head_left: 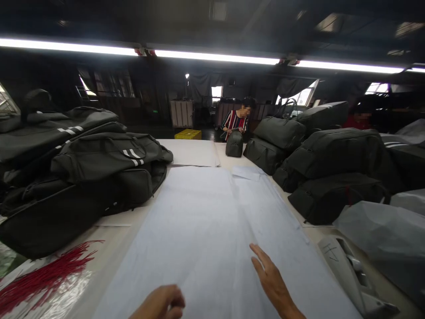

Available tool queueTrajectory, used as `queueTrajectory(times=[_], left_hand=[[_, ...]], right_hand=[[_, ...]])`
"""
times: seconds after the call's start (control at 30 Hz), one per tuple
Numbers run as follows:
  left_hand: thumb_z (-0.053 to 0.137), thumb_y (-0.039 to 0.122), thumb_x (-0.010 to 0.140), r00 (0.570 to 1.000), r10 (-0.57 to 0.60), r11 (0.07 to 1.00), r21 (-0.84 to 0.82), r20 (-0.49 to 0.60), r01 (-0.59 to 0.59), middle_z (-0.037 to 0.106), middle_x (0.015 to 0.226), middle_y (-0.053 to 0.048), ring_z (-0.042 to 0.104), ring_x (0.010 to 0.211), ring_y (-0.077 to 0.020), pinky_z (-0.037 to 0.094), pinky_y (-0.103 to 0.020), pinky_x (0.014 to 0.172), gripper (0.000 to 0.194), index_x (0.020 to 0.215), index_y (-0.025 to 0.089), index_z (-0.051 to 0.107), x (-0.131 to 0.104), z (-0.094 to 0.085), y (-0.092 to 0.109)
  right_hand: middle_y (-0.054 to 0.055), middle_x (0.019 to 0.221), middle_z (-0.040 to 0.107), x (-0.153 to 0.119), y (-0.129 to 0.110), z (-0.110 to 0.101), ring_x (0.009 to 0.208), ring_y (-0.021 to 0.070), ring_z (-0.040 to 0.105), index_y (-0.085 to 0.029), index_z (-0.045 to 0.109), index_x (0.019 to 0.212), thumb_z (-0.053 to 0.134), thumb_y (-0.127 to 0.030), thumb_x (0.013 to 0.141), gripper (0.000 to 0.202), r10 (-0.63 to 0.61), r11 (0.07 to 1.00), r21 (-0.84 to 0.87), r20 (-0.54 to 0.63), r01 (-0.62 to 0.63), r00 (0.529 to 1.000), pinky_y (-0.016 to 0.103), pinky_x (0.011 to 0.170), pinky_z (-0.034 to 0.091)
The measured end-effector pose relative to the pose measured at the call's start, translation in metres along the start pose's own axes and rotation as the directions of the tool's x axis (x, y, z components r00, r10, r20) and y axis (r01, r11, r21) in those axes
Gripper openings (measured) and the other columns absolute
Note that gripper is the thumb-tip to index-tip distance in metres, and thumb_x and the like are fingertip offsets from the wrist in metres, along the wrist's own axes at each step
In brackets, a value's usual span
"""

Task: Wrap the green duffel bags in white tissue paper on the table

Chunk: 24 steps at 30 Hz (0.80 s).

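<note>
White translucent sheets (199, 230) lie stacked along the middle of the table, with a small folded piece at their far right corner. At the bottom centre, my left hand (162, 302) is over the sheets with its fingers curled; whether anything is in them is hidden. My right hand (270, 277) is over the right part of the sheets, fingers stretched forward and apart, holding nothing. Dark bags with white stripes (109, 155) are piled on the left, and more dark bags (341, 155) are stacked on the right.
Red cords (49, 274) lie at the lower left. A grey-white device (348, 270) and plastic-wrapped items (381, 226) are at the lower right. Across the table, a person in a striped top (236, 119) handles a dark bag (234, 144). A yellow crate (187, 134) stands beyond the table.
</note>
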<state>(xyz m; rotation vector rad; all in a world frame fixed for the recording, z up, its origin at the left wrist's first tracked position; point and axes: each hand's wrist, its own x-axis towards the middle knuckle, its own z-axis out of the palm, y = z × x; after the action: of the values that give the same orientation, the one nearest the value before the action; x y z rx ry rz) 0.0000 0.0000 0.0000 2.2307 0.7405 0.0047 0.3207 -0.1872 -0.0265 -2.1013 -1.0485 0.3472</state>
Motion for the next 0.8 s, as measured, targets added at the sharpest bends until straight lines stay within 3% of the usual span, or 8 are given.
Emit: queueTrajectory(times=[0.13,0.23,0.3,0.4,0.5,0.6,0.73,0.8], left_hand=[[0.055,0.024,0.091,0.936,0.326,0.915,0.295,-0.136,-0.275,0.051,0.144,-0.008,0.043,0.135,-0.0276,0.032,-0.051,0.115,0.044,0.135,0.029,0.051,0.145,0.015,0.037],[0.066,0.034,0.086,0.932,0.333,0.889,0.378,-0.147,-0.258,0.037,0.153,-0.013,0.029,0.143,-0.0321,0.021,-0.059,0.117,0.067,0.145,0.022,0.038,0.230,0.042,0.051],[0.072,0.040,0.082,0.937,0.321,0.900,0.352,-0.140,-0.256,0.041,0.151,-0.012,0.033,0.141,-0.0319,0.023,-0.058,0.117,0.069,0.142,0.023,0.042,0.259,0.057,0.046],[0.070,0.030,0.085,0.935,0.295,0.921,0.317,-0.196,-0.225,0.058,0.136,-0.007,0.049,0.128,-0.0261,0.033,-0.049,0.111,0.038,0.120,0.024,0.058,0.271,0.068,0.034],[0.063,0.019,0.088,0.931,0.255,0.940,0.293,-0.262,-0.175,0.067,0.111,-0.003,0.057,0.108,-0.0215,0.040,-0.040,0.098,0.008,0.094,0.022,0.061,0.269,0.066,0.031],[0.063,0.016,0.088,0.931,0.237,0.948,0.275,-0.279,-0.159,0.065,0.098,-0.001,0.056,0.097,-0.0202,0.040,-0.037,0.091,0.007,0.089,0.021,0.058,0.271,0.061,0.036],[0.070,0.024,0.084,0.934,0.231,0.955,0.245,-0.272,-0.165,0.061,0.106,-0.002,0.052,0.102,-0.0219,0.037,-0.038,0.091,0.021,0.101,0.022,0.059,0.277,0.058,0.042],[0.073,0.026,0.082,0.940,0.212,0.961,0.232,-0.268,-0.151,0.060,0.104,-0.002,0.051,0.101,-0.0231,0.037,-0.039,0.089,0.019,0.096,0.022,0.061,0.281,0.057,0.042]], right_hand=[[0.009,0.156,0.029,0.078,0.022,0.036,0.147,0.0234,0.017,-0.011,0.035,0.148,0.022,-0.044,0.097,0.063,-0.129,0.943,-0.315,-0.054,0.106,0.990,0.052,0.121,0.013],[0.010,0.157,0.026,0.107,0.047,0.069,0.147,0.0259,0.016,-0.009,0.034,0.149,0.026,-0.044,0.097,0.063,-0.123,0.870,-0.484,-0.021,0.098,0.992,0.055,0.119,0.016],[0.012,0.155,0.029,0.113,0.064,0.089,0.145,0.0282,0.021,-0.008,0.037,0.147,0.030,-0.046,0.097,0.063,-0.114,0.831,-0.546,0.010,0.101,0.993,0.056,0.118,0.020],[0.012,0.154,0.032,0.110,0.083,0.107,0.144,0.0298,0.025,-0.008,0.040,0.145,0.030,-0.050,0.098,0.064,-0.149,0.804,-0.583,-0.009,0.115,0.989,0.056,0.117,0.022],[0.011,0.153,0.035,0.107,0.090,0.112,0.144,0.0281,0.026,-0.010,0.041,0.146,0.023,-0.050,0.100,0.064,-0.197,0.811,-0.570,-0.056,0.131,0.979,0.054,0.118,0.021],[0.010,0.152,0.037,0.108,0.088,0.108,0.143,0.0256,0.028,-0.011,0.042,0.145,0.019,-0.048,0.101,0.062,-0.195,0.828,-0.546,-0.067,0.128,0.978,0.050,0.118,0.023],[0.011,0.152,0.036,0.111,0.085,0.105,0.144,0.0259,0.027,-0.009,0.041,0.145,0.018,-0.050,0.101,0.064,-0.189,0.831,-0.544,-0.080,0.116,0.979,0.051,0.117,0.024],[0.011,0.153,0.035,0.111,0.085,0.105,0.144,0.0256,0.026,-0.008,0.040,0.146,0.018,-0.049,0.101,0.065,-0.176,0.836,-0.539,-0.076,0.108,0.981,0.051,0.118,0.023]])
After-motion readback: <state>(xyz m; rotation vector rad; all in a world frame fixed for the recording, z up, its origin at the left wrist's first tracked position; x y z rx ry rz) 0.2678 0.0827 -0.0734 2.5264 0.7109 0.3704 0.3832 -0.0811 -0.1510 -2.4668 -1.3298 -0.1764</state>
